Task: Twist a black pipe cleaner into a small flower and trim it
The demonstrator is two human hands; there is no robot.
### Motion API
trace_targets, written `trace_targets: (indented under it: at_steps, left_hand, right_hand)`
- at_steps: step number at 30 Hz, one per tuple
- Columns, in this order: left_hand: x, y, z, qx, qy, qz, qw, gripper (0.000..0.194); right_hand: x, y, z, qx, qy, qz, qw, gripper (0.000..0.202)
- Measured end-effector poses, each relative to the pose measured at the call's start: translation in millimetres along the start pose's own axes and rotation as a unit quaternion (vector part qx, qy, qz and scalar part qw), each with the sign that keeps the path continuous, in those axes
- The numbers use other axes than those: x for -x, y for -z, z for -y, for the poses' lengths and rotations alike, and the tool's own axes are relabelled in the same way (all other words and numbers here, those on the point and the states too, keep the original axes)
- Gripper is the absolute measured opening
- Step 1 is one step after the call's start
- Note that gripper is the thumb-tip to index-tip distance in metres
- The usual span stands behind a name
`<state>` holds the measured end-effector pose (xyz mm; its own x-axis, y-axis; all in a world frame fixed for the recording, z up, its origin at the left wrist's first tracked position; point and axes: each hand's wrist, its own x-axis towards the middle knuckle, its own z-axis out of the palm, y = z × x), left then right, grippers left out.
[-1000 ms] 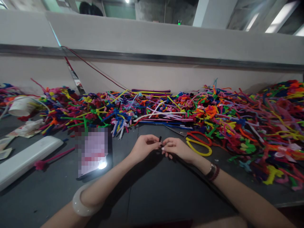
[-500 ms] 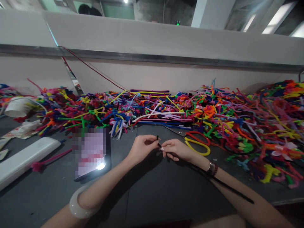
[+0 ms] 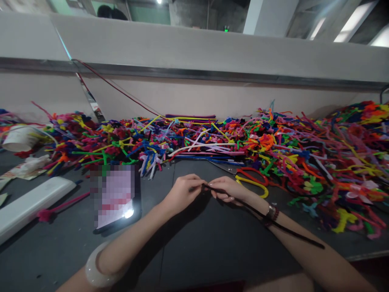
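A long black pipe cleaner (image 3: 273,222) runs between my hands, its free length lying along my right forearm toward the lower right. My left hand (image 3: 186,191) pinches it near one end, and a short dark stub shows against the fingers. Close beside it, my right hand (image 3: 226,190) grips the same pipe cleaner between thumb and fingers. Both hands are held over the dark grey table. Whether the strand is bent or twisted at the fingertips is too small to tell. Just beyond my right hand lie scissors (image 3: 253,184) with red and yellow handles.
A long heap of coloured pipe cleaners (image 3: 212,138) lines the back of the table (image 3: 194,251) against a pale partition. To the left are a phone (image 3: 118,198), a white oblong case (image 3: 36,205), a pink pipe-cleaner piece (image 3: 45,214) and a tipped paper cup (image 3: 18,138).
The short black end that stood up at my left fingertips now lies lower, against the left fingers. More of the strand shows across the right hand, which has tilted slightly.
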<state>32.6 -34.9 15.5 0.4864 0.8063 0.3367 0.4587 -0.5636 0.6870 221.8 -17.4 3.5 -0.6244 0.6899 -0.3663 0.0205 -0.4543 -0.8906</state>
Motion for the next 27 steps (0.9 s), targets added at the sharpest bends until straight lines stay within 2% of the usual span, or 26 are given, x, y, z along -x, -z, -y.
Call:
trace_targets:
  at_steps: [7,12,15,19,27]
  left_hand:
    - [2,-3.1,1,-0.043,-0.023,0.036,0.998,0.028]
    - [2,-4.1,-1,-0.007,-0.021,0.047,0.999,0.029]
    - [1,-4.9,2,0.079,0.048,0.029,0.995,0.026]
    - [-1,-5.1,7,0.204,0.156,0.025,0.966,0.021]
    - [-3,1.2,3,0.267,0.177,0.069,0.945,0.019]
  right_hand:
    - [1,-3,1,0.027,0.011,0.016,0.999,0.032]
    - [1,-2,-1,0.049,0.013,0.014,0.999,0.029]
    - [0,1,-2,0.040,0.010,0.018,0.999,0.027]
    - [-1,4,-4,0.024,0.002,0.018,1.000,0.025]
    - [1,9,-1,0.015,-0.017,0.044,0.999,0.021]
